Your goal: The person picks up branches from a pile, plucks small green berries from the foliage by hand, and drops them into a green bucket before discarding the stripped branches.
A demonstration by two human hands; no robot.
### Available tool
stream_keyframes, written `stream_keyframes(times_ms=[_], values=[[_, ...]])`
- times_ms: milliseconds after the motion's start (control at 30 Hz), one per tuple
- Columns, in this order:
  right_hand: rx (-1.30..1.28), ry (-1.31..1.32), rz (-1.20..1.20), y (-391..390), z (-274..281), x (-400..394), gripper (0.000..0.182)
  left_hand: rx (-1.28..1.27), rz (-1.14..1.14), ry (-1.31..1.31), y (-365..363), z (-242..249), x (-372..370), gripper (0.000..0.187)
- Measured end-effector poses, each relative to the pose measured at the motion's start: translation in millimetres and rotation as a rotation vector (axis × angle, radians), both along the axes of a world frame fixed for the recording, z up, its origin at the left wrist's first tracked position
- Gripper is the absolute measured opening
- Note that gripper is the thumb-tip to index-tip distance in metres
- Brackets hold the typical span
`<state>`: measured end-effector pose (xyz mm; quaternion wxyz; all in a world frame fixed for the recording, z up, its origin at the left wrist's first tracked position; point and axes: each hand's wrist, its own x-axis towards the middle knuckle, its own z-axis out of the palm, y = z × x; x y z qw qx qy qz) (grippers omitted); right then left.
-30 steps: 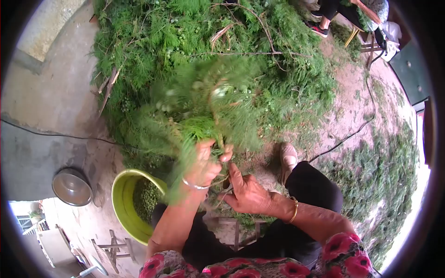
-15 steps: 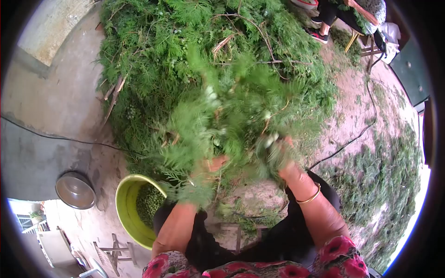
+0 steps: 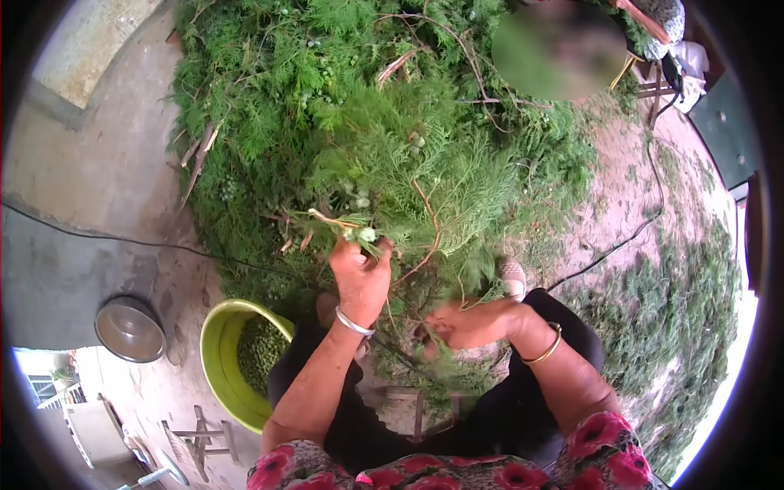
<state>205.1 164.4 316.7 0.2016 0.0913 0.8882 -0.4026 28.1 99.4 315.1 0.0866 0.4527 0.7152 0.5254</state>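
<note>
My left hand (image 3: 361, 276), with a silver bangle at the wrist, is closed at the near edge of the greenery. Its fingers pinch a cone sprig (image 3: 367, 234) with pale green seed cones. Lower and to the right, my right hand (image 3: 472, 324), wearing a gold bangle, curls round the stem end of a leafy evergreen branch (image 3: 445, 196); its fingertips are partly blurred. That branch fans out beyond both hands, over a big heap of cut evergreen branches (image 3: 269, 106).
A yellow-green bucket (image 3: 214, 359) partly filled with green cones stands at my left knee. Beyond it lie a metal bowl (image 3: 131, 329) and a wooden stool (image 3: 198, 441). A black cable (image 3: 608, 257) crosses the floor. Scattered greenery (image 3: 670, 327) covers the right; another person (image 3: 661, 24) sits at upper right.
The branch has swung away from my lap and settled over the heap. My left hand has risen to the cone sprig, while my right hand has dropped lower and turned inward.
</note>
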Motion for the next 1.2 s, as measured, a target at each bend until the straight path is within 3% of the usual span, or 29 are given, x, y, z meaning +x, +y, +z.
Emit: stream_keyframes(times_ms=[33, 67, 133, 167, 233, 267, 333, 367, 467, 533, 600, 667, 733, 800, 833, 867, 933, 1000, 1067, 1133, 1200], values=[[-0.184, 0.016, 0.139, 5.3, 8.1, -2.2, 0.025, -0.034, -0.007, 0.059, -1.0, 7.4, -0.4, 0.019], [-0.186, 0.013, 0.146, 9.0, 20.1, 0.8, 0.025, -0.036, 0.000, 0.056, -1.2, 4.0, -1.9, 0.019], [-0.874, 0.351, -0.697, 16.6, 39.0, 10.9, 0.038, 0.016, -0.026, 0.210, -1.0, -6.4, -1.4, 0.028], [-0.877, 0.343, -0.698, 18.1, 32.7, 6.7, 0.038, 0.006, -0.061, 0.192, -1.4, -8.8, 1.6, 0.035], [-0.625, 0.796, -1.137, 17.8, 17.1, -5.8, 0.047, -0.087, -0.077, 0.238, -3.6, -9.0, 10.1, 0.038], [-0.623, 0.787, -1.145, 17.8, 17.5, -7.1, 0.047, -0.175, -0.094, 0.290, -5.3, -10.1, 14.6, 0.041], [-0.190, 0.735, -1.040, 18.6, 28.6, -10.6, 0.043, -0.241, -0.144, 0.326, -8.3, -17.6, 24.6, 0.047], [-0.088, 0.698, -1.000, 17.3, 36.4, -14.3, 0.028, -0.249, -0.168, 0.312, -9.2, -21.8, 32.6, 0.045], [0.082, 0.618, -0.940, 17.0, 14.4, -16.5, 0.014, -0.316, -0.241, 0.372, -15.3, -44.2, 45.6, 0.045], [0.040, 0.584, -0.996, 19.1, 16.5, -14.9, 0.004, -0.312, -0.286, 0.486, -16.2, -44.3, 48.5, 0.059], [-0.228, 0.578, -1.173, 28.2, 17.1, -10.4, 0.006, -0.256, -0.264, 0.488, -13.2, -36.2, 46.7, 0.057], [-0.274, 0.670, -1.227, 32.5, 18.4, -8.4, 0.007, -0.521, -0.465, 0.181, -11.7, -21.4, 37.7, 0.057], [-0.664, 0.775, -1.391, 36.0, 21.5, -6.7, 0.007, -0.614, -0.487, 0.076, -10.0, -5.5, 28.7, 0.056], [-0.781, 0.802, -1.389, 38.4, 13.9, -4.9, 0.005, -0.467, -0.304, 0.222, -12.6, -8.9, 17.8, 0.038], [-0.899, 0.859, -1.368, 38.3, 13.2, -4.6, 0.006, -0.458, -0.240, 0.216, -11.3, -1.3, 12.5, 0.037], [-1.016, 0.913, -1.344, 38.0, 12.9, -3.8, 0.007, -0.262, -0.184, 0.202, -10.4, -5.3, 5.4, 0.035], [-1.039, 0.914, -1.397, 38.7, 13.5, -7.9, 0.010, -0.173, -0.026, 0.412, -10.9, 16.5, -5.9, 0.029], [-1.071, 0.912, -1.453, 38.4, 13.2, -10.9, 0.014, 0.096, 0.155, 0.165, -11.9, 38.4, 1.1, 0.022], [-1.258, 0.830, -1.541, 39.5, 13.7, -15.1, 0.019, 0.156, 0.014, 0.467, -13.6, 40.8, 3.9, 0.014], [-1.294, 0.798, -1.534, 36.6, 16.9, -18.9, 0.021, 0.134, -0.239, 0.241, -13.5, 25.7, 19.2, 0.012], [-1.334, 0.760, -1.523, 32.2, 14.4, -22.2, 0.022, 0.000, -0.210, 0.062, -8.9, 21.3, 31.5, 0.017]])
